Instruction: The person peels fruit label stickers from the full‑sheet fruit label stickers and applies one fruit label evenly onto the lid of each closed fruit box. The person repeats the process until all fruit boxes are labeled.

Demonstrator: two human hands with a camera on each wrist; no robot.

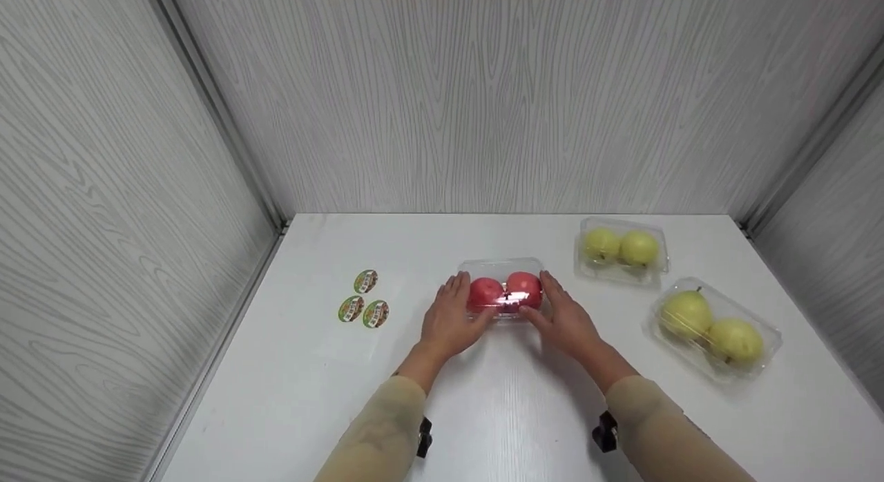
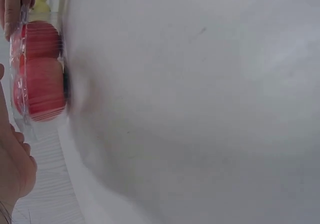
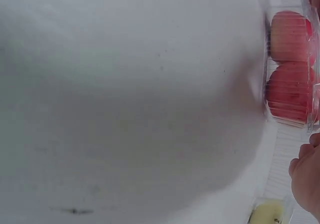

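A clear plastic clamshell box (image 1: 501,266) with two red apples (image 1: 523,288) inside stands on the white table in front of me. My left hand (image 1: 449,323) holds its left end, fingers along the side and thumb at the front edge. Mirroring it, my right hand (image 1: 570,324) holds the right end, its thumb over the front right corner. Both wrist views show the apples (image 2: 44,88) through the ribbed box wall, the lid rim between the hands. The box's lower end corners are partly hidden by the fingers in the head view.
Three oval printed stickers (image 1: 351,309) lie on a clear backing sheet to the left. At the back right is a clear box of two yellow-green pears (image 1: 639,248); another box with two larger pears (image 1: 736,340) sits nearer on the right. Wood-patterned panels (image 1: 442,109) enclose the table.
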